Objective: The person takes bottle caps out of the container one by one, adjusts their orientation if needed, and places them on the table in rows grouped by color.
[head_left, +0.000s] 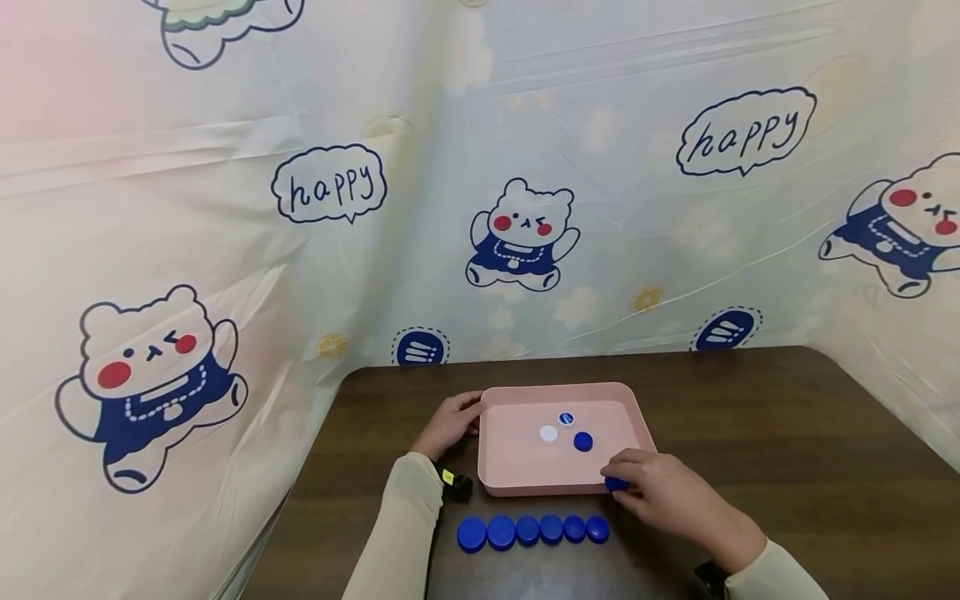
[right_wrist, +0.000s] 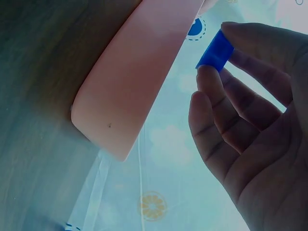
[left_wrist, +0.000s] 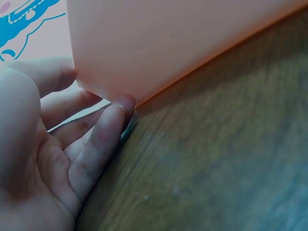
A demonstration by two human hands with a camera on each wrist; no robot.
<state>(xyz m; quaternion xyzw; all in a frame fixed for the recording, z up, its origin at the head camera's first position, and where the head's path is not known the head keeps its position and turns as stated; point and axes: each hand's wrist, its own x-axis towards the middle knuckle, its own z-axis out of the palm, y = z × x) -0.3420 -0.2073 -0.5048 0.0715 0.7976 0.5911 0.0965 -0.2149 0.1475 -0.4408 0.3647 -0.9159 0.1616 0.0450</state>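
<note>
At the far left corner of a pink tray (head_left: 525, 479), my left hand (head_left: 450, 423) holds the rim. In the left wrist view its fingertips (left_wrist: 109, 122) meet the tray's outer wall. My right hand (head_left: 667, 496) pinches a blue bottle cap (head_left: 617, 483) over the tray's front right edge. The right wrist view shows that cap (right_wrist: 216, 50) between thumb and fingers, apart from the tray wall (right_wrist: 130, 82). Lying in the tray are a white cap (head_left: 548, 434), another blue cap (head_left: 583, 442) and a round blue-and-white piece (head_left: 566, 418).
Several blue caps (head_left: 502, 532) form a row in front of the tray, larger ones at the left. All stand on a dark wooden table (head_left: 750, 417). A printed cloth (head_left: 622, 250) hangs behind it. A dark band with a yellow tag (head_left: 453, 483) is on the left wrist.
</note>
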